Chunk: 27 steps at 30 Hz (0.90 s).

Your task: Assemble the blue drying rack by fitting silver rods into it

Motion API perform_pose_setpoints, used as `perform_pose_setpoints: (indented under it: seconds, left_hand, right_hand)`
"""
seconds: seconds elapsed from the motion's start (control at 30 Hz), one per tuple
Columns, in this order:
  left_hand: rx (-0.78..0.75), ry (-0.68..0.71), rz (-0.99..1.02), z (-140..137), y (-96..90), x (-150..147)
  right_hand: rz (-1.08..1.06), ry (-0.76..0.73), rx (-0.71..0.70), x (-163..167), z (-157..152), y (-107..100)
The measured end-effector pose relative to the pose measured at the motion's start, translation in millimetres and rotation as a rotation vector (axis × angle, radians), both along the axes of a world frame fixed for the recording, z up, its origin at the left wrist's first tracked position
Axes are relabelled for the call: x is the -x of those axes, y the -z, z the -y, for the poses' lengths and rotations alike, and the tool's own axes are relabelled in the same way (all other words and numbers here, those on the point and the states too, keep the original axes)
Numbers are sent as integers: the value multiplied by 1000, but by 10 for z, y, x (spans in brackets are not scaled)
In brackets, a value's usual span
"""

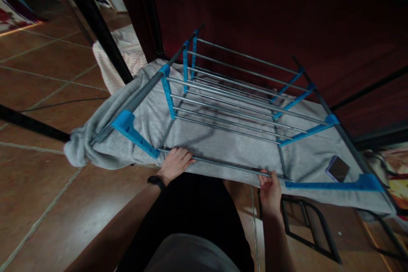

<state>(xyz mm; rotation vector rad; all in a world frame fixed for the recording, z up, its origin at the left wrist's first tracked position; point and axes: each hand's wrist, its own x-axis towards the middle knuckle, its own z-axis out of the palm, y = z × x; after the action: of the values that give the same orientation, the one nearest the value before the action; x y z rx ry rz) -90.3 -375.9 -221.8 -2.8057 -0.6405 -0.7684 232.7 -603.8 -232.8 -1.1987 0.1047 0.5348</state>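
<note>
A rack point(248, 100) of thin metal rods and blue plastic brackets, like a shoe rack, lies on a grey blanket point(219, 134). Its nearest rod point(229, 165) runs between a left blue bracket point(135, 134) and a right blue bracket point(334, 185). My left hand point(176, 163), with a dark band on the wrist, closes over this rod near its left end. Near the right end, my right hand point(270, 189) grips the same rod from below, thumb and fingers around it. Grey tubes point(145, 91) form the rack's sides.
A phone point(338, 169) lies on the blanket at the right. Dark metal posts point(95, 21) stand at the left, and a dark red panel point(270, 12) rises behind. Below right, a black metal frame point(309, 225) is on the tiled floor point(38, 187). A cable point(66, 102) crosses the floor.
</note>
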Motion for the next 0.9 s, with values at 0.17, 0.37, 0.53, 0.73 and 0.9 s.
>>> perform_pose_setpoints:
  seconds: [0.17, 0.37, 0.53, 0.73, 0.9]
  left_hand:
    - [2, 6, 13, 1, -6, 0]
    - [17, 15, 26, 5, 19, 9]
    - [59, -1, 10, 10, 22, 22]
    - [81, 15, -16, 8, 9, 29]
    - [51, 12, -18, 7, -6, 24]
  right_hand:
    - [-36, -10, -63, -48, 33, 43]
    - [-27, -18, -63, -60, 56, 66]
    - [-35, -24, -43, -56, 54, 52]
    - [6, -35, -12, -52, 53, 61]
    - [13, -35, -8, -36, 41, 48]
